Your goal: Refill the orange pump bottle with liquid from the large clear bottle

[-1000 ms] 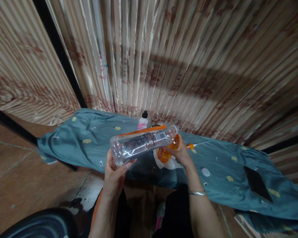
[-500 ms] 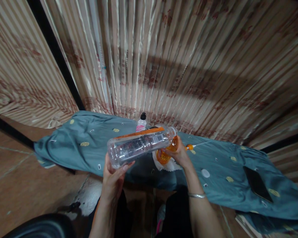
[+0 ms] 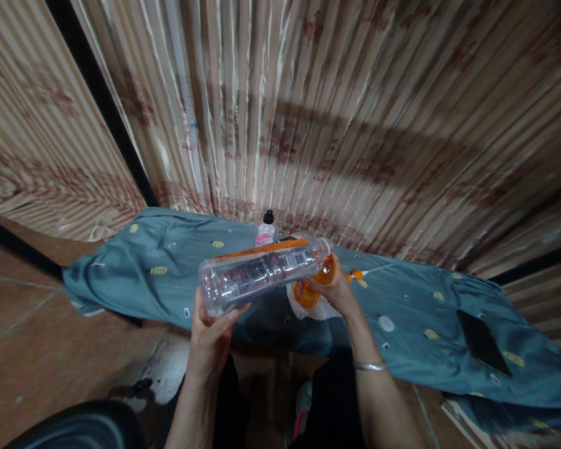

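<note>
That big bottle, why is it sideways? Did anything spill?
The bottle lies almost flat in the left hand, its mouth over an orange cup held by the right hand. No spill shows on the cloth.

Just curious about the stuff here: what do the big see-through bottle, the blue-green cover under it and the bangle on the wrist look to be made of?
The bottle looks like clear thin plastic: see-through, glossy, with a printed label. The cover seems woven cloth, matte and creased into soft folds, dotted with yellow motifs. The bangle appears to be metal, silvery with a bright glint, though shiny plastic can't be ruled out.
</note>
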Available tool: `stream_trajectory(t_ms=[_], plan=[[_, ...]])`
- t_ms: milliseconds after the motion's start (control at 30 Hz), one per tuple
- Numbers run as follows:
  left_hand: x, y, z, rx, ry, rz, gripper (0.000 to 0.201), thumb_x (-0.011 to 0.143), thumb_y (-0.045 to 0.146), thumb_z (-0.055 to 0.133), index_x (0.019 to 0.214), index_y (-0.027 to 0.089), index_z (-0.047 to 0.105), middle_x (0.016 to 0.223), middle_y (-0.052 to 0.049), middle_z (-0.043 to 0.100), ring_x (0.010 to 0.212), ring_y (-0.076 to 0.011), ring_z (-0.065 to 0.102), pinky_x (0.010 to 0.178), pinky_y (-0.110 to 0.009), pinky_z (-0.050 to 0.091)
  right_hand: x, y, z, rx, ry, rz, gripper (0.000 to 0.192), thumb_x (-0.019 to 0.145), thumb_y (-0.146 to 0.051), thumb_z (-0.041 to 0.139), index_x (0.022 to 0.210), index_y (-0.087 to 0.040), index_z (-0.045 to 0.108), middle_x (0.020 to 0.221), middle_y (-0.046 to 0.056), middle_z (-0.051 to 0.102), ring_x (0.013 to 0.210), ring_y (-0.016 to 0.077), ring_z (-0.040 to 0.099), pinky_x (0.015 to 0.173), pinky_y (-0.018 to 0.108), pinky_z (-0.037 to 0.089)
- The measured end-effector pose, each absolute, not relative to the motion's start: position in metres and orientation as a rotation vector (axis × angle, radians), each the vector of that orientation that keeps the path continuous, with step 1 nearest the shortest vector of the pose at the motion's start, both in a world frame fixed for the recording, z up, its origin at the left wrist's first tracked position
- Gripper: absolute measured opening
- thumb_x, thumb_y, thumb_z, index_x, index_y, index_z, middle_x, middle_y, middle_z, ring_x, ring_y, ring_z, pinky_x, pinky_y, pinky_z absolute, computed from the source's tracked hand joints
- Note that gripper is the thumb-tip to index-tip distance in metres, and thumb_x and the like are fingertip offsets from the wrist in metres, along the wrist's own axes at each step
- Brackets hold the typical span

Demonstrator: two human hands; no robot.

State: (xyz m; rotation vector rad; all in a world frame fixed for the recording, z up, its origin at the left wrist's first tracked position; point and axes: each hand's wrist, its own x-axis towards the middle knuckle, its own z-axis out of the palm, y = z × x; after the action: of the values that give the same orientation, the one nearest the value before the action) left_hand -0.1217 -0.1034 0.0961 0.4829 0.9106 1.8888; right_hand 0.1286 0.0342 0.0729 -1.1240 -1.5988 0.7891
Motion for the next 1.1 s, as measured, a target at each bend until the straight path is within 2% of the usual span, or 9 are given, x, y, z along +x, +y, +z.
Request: stream_trajectory(t_ms=[400,667,1100], plan=[[-0.1185,-0.1051,0.1041,0.517,0.901,1.916,0.071,0.058,0.023,0.096,0.124,0.031,0.071,0.131,-0.007,0.074,0.112,-0.0285,0.074,0.089,-0.042,0.066,0.1278,0.0333,0.0718,-1.102,-1.619,0.766,0.076,0.064,-0.041,0.093,0.129,-0.026,0.057,0.127,0.010,0.073,0.120,0.0318,0.069,0.107,0.051,0.056],[-0.1209,-0.1075,0.0997,0.561,0.879,1.931,0.067,0.062,0.020,0.095,0.125,0.029,0.072,0.137,-0.009,0.072,0.120,-0.0320,0.071,0.099,-0.051,0.063,0.1264,0.0349,0.0686,-1.074,-1.588,0.816,0.078,0.064,-0.041,0.093,0.130,-0.025,0.055,0.128,0.010,0.071,0.121,0.0316,0.068,0.109,0.051,0.053],[-0.1212,-0.1073,0.0996,0.564,0.888,1.923,0.064,0.061,0.020,0.096,0.121,0.028,0.073,0.131,-0.009,0.075,0.115,-0.0294,0.074,0.101,-0.048,0.062,0.1275,0.0342,0.0720,-1.085,-1.601,0.831,0.077,0.064,-0.040,0.092,0.131,-0.026,0.056,0.127,0.010,0.071,0.122,0.0323,0.067,0.111,0.052,0.052]])
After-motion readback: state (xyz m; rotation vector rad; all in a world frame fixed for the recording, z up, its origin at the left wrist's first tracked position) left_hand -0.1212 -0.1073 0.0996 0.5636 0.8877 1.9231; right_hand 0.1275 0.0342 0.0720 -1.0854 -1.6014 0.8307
